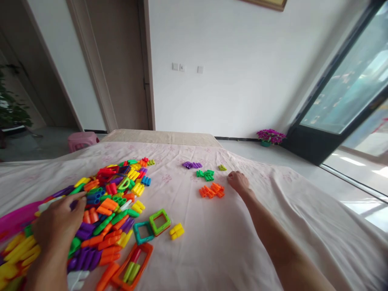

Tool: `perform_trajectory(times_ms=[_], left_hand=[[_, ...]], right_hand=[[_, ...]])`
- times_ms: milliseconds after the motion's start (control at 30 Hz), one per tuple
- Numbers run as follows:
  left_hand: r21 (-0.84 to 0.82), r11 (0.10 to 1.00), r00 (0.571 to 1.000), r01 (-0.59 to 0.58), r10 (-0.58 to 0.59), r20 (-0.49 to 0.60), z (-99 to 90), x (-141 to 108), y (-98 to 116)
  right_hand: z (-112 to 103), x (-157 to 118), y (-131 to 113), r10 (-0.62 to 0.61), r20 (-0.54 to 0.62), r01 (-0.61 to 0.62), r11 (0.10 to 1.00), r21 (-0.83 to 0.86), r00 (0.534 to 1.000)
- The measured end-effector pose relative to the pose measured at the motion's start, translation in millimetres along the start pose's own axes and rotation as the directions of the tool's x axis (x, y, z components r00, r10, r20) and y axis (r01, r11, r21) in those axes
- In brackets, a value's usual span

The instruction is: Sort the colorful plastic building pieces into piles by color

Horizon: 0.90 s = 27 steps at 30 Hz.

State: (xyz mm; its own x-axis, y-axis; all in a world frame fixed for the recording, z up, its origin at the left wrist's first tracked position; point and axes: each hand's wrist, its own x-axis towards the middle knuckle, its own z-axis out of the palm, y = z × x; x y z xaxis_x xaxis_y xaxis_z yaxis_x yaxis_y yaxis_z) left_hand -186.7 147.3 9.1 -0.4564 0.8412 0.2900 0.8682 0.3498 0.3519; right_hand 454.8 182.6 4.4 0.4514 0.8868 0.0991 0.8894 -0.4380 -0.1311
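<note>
My left hand (62, 216) is over the large pile of mixed coloured plastic pieces (106, 206), fingers bent and closed around something I cannot make out. On the right, my right hand (238, 181) rests on the cloth with its fingers curled; whether it holds anything is hidden. Just left of it lie orange pieces (211, 190), green pieces (206, 174), purple pieces (192, 165) and a small yellow-green piece (222, 167). A yellow piece (176, 230) sits beside green and teal square frames (159, 222), nearer me.
The cloth-covered table (230, 242) spreads below both arms. A pink tray (21, 220) is at the left edge. Beyond the table are a pink stool (82, 140), magenta flowers (270, 136) and a white wall (212, 97).
</note>
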Motion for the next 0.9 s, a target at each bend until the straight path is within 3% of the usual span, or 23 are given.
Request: perform_trajectory(times_ms=[67, 167, 233, 300, 367, 433, 500, 633, 733, 800, 833, 900], left_hand=[[0.012, 1.000, 1.000, -0.004, 0.004, -0.002, -14.9, -9, 15], [-0.020, 1.000, 0.999, -0.021, 0.020, -0.033, -22.0, -15, 26], [-0.034, 0.999, 0.998, -0.028, 0.026, -0.063, -21.1, -16, 27], [-0.038, 0.999, 0.996, -0.029, 0.026, -0.082, -19.7, -15, 26], [-0.041, 0.999, 0.996, -0.035, 0.031, -0.082, -19.8, -16, 26], [-0.047, 0.998, 0.996, -0.048, 0.044, -0.080, -21.1, -17, 26], [-0.052, 0.996, 0.995, -0.066, 0.062, -0.079, -22.8, -17, 27], [-0.057, 0.996, 0.995, -0.074, 0.070, -0.076, -24.5, -18, 28], [-0.055, 0.996, 0.996, -0.068, 0.065, -0.067, -24.1, -17, 27], [-0.054, 0.996, 0.996, -0.064, 0.061, -0.064, -23.8, -17, 27], [-0.056, 0.996, 0.996, -0.064, 0.060, -0.065, -23.8, -17, 27], [-0.059, 0.996, 0.996, -0.064, 0.060, -0.068, -24.2, -18, 27]], right_hand=[[-1, -6, 1, 0.009, -0.008, -0.009, 1.000, -0.024, 1.000], [-7, -17, -15, -0.014, -0.092, 0.009, 0.998, -0.056, 0.996], [-13, -34, -41, -0.117, -0.158, 0.120, 0.993, 0.007, 0.981], [-19, -59, -79, -0.311, -0.151, 0.336, 0.922, 0.192, 0.938], [-22, -91, -125, -0.543, -0.114, 0.530, 0.719, 0.448, 0.832], [-21, -123, -172, -0.726, -0.072, 0.593, 0.495, 0.635, 0.684], [-17, -148, -216, -0.827, -0.086, 0.637, 0.357, 0.683, 0.555], [-3, -169, -280, -0.917, -0.143, 0.744, 0.203, 0.637, 0.373], [7, -169, -302, -0.960, -0.100, 0.807, 0.161, 0.567, 0.262], [11, -170, -306, -0.968, -0.043, 0.830, 0.188, 0.526, 0.246], [12, -171, -305, -0.963, -0.023, 0.832, 0.218, 0.509, 0.267], [12, -174, -300, -0.935, 0.005, 0.815, 0.313, 0.487, 0.355]])
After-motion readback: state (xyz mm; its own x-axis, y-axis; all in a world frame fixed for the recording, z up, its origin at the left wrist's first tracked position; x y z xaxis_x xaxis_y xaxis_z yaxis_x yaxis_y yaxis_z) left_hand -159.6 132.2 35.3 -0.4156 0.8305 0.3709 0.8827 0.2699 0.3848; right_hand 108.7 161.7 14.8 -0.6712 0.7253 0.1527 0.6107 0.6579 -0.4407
